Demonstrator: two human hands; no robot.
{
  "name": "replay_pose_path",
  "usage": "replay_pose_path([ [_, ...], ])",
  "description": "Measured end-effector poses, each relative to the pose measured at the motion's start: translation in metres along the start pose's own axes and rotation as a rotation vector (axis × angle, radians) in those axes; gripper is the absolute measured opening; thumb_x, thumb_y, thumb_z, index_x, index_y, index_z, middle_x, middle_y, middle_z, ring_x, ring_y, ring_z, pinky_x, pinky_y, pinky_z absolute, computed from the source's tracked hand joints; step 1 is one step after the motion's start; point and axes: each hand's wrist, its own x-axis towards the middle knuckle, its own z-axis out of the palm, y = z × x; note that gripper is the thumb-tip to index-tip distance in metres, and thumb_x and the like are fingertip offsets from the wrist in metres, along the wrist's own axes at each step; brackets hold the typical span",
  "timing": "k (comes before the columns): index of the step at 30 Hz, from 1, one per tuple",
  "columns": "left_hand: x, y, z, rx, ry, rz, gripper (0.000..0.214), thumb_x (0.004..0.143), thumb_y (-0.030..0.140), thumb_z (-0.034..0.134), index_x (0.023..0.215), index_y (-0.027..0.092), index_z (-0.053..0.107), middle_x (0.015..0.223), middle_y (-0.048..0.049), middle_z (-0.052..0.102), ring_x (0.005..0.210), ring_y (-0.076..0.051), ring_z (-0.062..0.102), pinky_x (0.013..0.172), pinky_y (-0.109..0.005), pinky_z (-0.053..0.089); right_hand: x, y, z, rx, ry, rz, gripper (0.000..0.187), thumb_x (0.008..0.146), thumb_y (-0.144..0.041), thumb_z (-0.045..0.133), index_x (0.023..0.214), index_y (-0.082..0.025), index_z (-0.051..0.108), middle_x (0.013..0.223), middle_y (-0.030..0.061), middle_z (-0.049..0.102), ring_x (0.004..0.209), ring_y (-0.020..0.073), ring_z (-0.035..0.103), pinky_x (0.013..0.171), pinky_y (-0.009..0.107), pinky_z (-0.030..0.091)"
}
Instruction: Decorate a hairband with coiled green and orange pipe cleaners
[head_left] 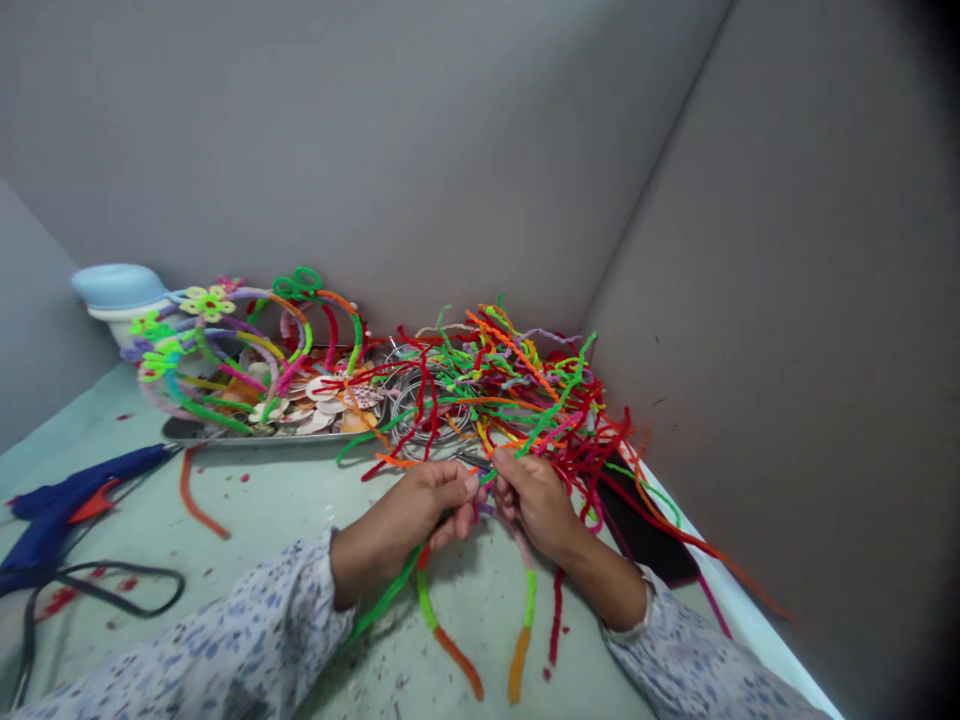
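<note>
My left hand (429,505) pinches a green pipe cleaner (386,598), whose tail hangs down past the wrist to the lower left. Close beside it, my right hand (541,503) has its thumb and fingers closed on the same green strand. Below both hands hangs a headband (529,590) wrapped in bands of orange, green, pale pink and purple, its two ends pointing toward me. The fingers hide the top of its arch, where the green strand meets it. I cannot tell how the strand is fastened there.
Behind my hands lies a tangled heap of pipe cleaners (517,370) with coiled wire (427,400). At left, a metal tray (277,440) holds shells and finished flower headbands (206,303). A blue glue gun (90,485) with its cord lies further left. A dark flat object (652,545) lies right.
</note>
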Motion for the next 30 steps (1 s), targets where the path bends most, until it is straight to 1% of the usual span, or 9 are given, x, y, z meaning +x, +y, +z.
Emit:
replay_pose_path([
  [5, -0.006, 0.004, -0.001, -0.461, -0.213, -0.181, 0.007, 0.079, 0.019, 0.056, 0.075, 0.013, 0.057, 0.044, 0.0077, 0.043, 0.029, -0.001, 0.019, 0.031, -0.016, 0.013, -0.009, -0.003, 0.001, -0.043, 0.033, -0.127, 0.048, 0.08, -0.053, 0.054, 0.048, -0.017, 0.05, 0.039, -0.0035, 0.041, 0.035, 0.0074, 0.036, 0.036, 0.021, 0.025],
  [9, -0.007, 0.001, -0.001, -0.565, -0.251, -0.221, 0.005, 0.079, 0.015, 0.055, 0.076, 0.012, 0.058, 0.045, 0.0073, 0.044, 0.028, 0.0, 0.019, 0.03, -0.014, 0.013, -0.01, -0.006, 0.003, -0.027, 0.03, -0.141, 0.047, 0.081, -0.053, 0.053, 0.05, -0.017, 0.051, 0.04, -0.004, 0.041, 0.035, 0.0067, 0.034, 0.036, 0.021, 0.024],
  [11, -0.005, -0.002, -0.001, -0.568, -0.225, -0.204, 0.004, 0.079, 0.016, 0.055, 0.077, 0.013, 0.056, 0.048, 0.0072, 0.045, 0.028, 0.001, 0.021, 0.031, -0.014, 0.013, -0.007, -0.005, 0.001, -0.012, 0.018, -0.098, 0.047, 0.08, -0.054, 0.053, 0.051, -0.017, 0.051, 0.04, -0.0038, 0.042, 0.035, 0.0067, 0.035, 0.035, 0.021, 0.024],
  [13, -0.002, -0.004, -0.001, -0.515, -0.176, -0.14, 0.008, 0.08, 0.019, 0.055, 0.075, 0.014, 0.054, 0.05, 0.0067, 0.047, 0.029, 0.001, 0.024, 0.032, -0.014, 0.014, -0.002, -0.003, -0.001, 0.01, 0.0, -0.042, 0.046, 0.078, -0.055, 0.055, 0.053, -0.017, 0.052, 0.042, -0.0037, 0.045, 0.035, 0.0068, 0.038, 0.034, 0.02, 0.025],
  [16, 0.001, -0.006, 0.001, -0.28, -0.078, 0.004, 0.023, 0.085, 0.028, 0.052, 0.067, 0.014, 0.051, 0.047, 0.0057, 0.048, 0.03, 0.0, 0.028, 0.033, -0.014, 0.017, 0.003, 0.0, -0.004, 0.022, -0.048, 0.018, 0.044, 0.077, -0.056, 0.055, 0.06, -0.016, 0.054, 0.049, -0.0032, 0.05, 0.037, 0.0065, 0.043, 0.036, 0.018, 0.029],
  [19, 0.002, -0.009, 0.002, -0.065, -0.003, 0.086, 0.025, 0.084, 0.035, 0.052, 0.07, 0.014, 0.053, 0.048, 0.004, 0.054, 0.032, -0.002, 0.032, 0.034, -0.014, 0.021, 0.003, 0.0, -0.005, -0.095, -0.088, 0.018, 0.044, 0.079, -0.055, 0.053, 0.06, -0.015, 0.055, 0.048, -0.0024, 0.052, 0.038, 0.0069, 0.043, 0.037, 0.019, 0.029],
  [22, 0.003, -0.012, 0.002, 0.038, 0.028, 0.114, 0.025, 0.084, 0.037, 0.051, 0.075, 0.014, 0.054, 0.049, 0.0039, 0.055, 0.031, -0.003, 0.034, 0.033, -0.015, 0.021, 0.002, -0.001, -0.004, -0.173, -0.092, -0.009, 0.04, 0.079, -0.049, 0.057, 0.059, -0.016, 0.053, 0.046, -0.0036, 0.05, 0.038, 0.0067, 0.042, 0.038, 0.02, 0.029],
  [26, 0.004, -0.012, 0.0, 0.006, 0.008, 0.09, 0.024, 0.085, 0.036, 0.05, 0.075, 0.014, 0.055, 0.049, 0.0032, 0.055, 0.032, -0.003, 0.034, 0.034, -0.015, 0.022, 0.003, -0.002, -0.004, -0.104, -0.111, -0.017, 0.032, 0.079, -0.043, 0.06, 0.062, -0.016, 0.054, 0.049, -0.0041, 0.052, 0.039, 0.0064, 0.041, 0.04, 0.019, 0.029],
  [30, 0.002, -0.007, -0.002, -0.275, -0.114, -0.062, 0.017, 0.082, 0.027, 0.055, 0.073, 0.013, 0.055, 0.045, 0.0063, 0.048, 0.03, -0.001, 0.027, 0.033, -0.015, 0.018, 0.001, -0.004, -0.005, -0.003, -0.195, -0.042, 0.029, 0.081, -0.04, 0.059, 0.065, -0.016, 0.058, 0.056, -0.0013, 0.058, 0.045, 0.0067, 0.046, 0.045, 0.019, 0.032],
])
